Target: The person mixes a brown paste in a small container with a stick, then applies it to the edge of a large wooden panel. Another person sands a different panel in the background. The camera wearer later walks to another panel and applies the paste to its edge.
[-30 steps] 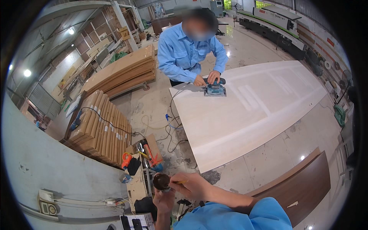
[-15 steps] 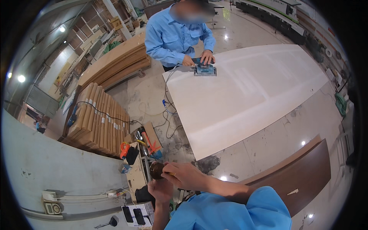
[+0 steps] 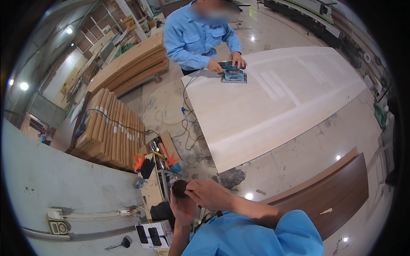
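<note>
A small, round, dark brown object [image 3: 179, 188], looking like a jar or a cup, is held up in front of me; I cannot make out its exact kind. My left hand [image 3: 183, 209] cups it from below and from the left, fingers curled round its side. From the right, my right hand [image 3: 208, 194] pinches at its edge with thumb and fingers. Across from me, a co-worker in a blue shirt presses a blue power sander [image 3: 234, 75] with both hands onto a large pale panel [image 3: 265, 123].
Beside my hands stands a narrow bench [image 3: 150, 192] with an orange-handled item [image 3: 139, 162] on it. Two phones [image 3: 148, 234] lie on white paper. Wrapped boards [image 3: 111, 128] are stacked at left, a brown panel [image 3: 333, 192] lies right, and cables [image 3: 185, 123] trail on the floor.
The dark brown object has tilted and shifted slightly right, and more of its round end shows. My right hand has moved slightly right with it. The co-worker's sander has slid right along the panel.
</note>
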Demonstrator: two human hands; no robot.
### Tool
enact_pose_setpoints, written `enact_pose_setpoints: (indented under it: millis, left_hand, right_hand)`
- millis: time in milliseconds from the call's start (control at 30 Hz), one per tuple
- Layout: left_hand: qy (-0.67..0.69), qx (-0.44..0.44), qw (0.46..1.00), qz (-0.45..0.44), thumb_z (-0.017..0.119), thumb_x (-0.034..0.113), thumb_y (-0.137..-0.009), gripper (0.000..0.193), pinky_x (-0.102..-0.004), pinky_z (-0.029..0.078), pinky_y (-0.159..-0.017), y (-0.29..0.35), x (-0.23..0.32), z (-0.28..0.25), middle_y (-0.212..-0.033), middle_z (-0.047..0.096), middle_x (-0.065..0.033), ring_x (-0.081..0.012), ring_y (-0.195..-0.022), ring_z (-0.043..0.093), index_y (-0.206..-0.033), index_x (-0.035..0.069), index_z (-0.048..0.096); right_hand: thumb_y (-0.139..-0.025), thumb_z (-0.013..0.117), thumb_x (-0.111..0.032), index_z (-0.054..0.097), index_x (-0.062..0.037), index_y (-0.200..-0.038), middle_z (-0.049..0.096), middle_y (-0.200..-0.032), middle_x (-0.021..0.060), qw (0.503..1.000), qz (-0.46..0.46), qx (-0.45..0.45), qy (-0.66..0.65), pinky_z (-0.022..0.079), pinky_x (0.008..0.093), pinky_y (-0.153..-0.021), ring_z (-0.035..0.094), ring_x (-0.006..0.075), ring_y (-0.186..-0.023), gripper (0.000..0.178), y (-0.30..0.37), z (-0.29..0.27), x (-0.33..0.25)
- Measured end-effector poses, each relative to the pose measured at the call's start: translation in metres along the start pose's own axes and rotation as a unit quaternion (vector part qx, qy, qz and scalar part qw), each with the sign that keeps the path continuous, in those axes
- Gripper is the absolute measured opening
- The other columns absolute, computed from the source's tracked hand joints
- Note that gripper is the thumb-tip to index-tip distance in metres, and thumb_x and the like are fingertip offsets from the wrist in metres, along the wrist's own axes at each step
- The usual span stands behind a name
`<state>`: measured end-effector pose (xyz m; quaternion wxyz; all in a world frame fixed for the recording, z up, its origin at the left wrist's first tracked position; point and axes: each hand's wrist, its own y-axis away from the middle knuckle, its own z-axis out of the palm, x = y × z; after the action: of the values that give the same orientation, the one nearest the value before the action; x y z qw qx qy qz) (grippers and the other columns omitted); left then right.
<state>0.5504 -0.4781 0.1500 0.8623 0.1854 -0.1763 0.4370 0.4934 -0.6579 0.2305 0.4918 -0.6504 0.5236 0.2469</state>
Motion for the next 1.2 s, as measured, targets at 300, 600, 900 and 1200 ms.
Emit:
enact_pose_setpoints:
  millis: [300,600,900,1200]
  left_hand:
    - [0.019,-0.009,1.0,0.007,0.049,0.038,-0.113,0.041,-0.0474,0.048,-0.115,0.014,-0.004,-0.016,-0.142,0.065,-0.0098,-0.0309,-0.138,0.059,-0.147,0.015,0.057]
    - [0.048,0.039,0.998,0.028,0.042,0.039,-0.116,0.037,-0.0454,0.046,-0.112,0.043,0.004,-0.022,-0.138,0.063,-0.0081,-0.0233,-0.129,0.06,-0.144,0.016,0.05]
    - [0.062,0.044,0.996,0.044,0.034,0.036,-0.118,0.034,-0.0409,0.044,-0.113,0.082,0.028,-0.045,-0.138,0.062,-0.0032,-0.0179,-0.131,0.057,-0.138,0.017,0.054]
    - [0.127,0.031,0.987,0.092,0.032,0.038,-0.119,0.036,-0.041,0.045,-0.113,0.101,0.038,-0.061,-0.136,0.063,-0.003,-0.0177,-0.129,0.058,-0.136,0.017,0.056]
  right_hand:
    - [-0.102,0.066,-0.012,0.069,-0.0008,-0.107,0.074,-0.101,0.0176,0.992,0.127,-0.022,-0.005,0.059,0.0424,-0.077,0.072,0.0405,-0.091,0.012,0.008,-0.007,-0.028]
    - [-0.107,0.065,-0.013,0.068,0.0002,-0.104,0.071,-0.093,0.0111,0.98,0.176,-0.038,-0.086,0.058,0.0316,-0.071,0.073,0.0208,-0.077,0.013,0.028,0.025,-0.031]
    - [-0.109,0.064,-0.016,0.067,0.0005,-0.104,0.07,-0.088,0.0092,0.985,0.134,-0.067,-0.09,0.056,0.0294,-0.066,0.07,0.0149,-0.071,0.017,0.025,0.055,-0.054]
    - [-0.108,0.065,-0.014,0.068,0.0013,-0.101,0.071,-0.088,0.0101,0.987,0.116,-0.067,-0.087,0.055,0.0284,-0.068,0.069,0.0145,-0.074,0.017,0.017,0.083,-0.081]
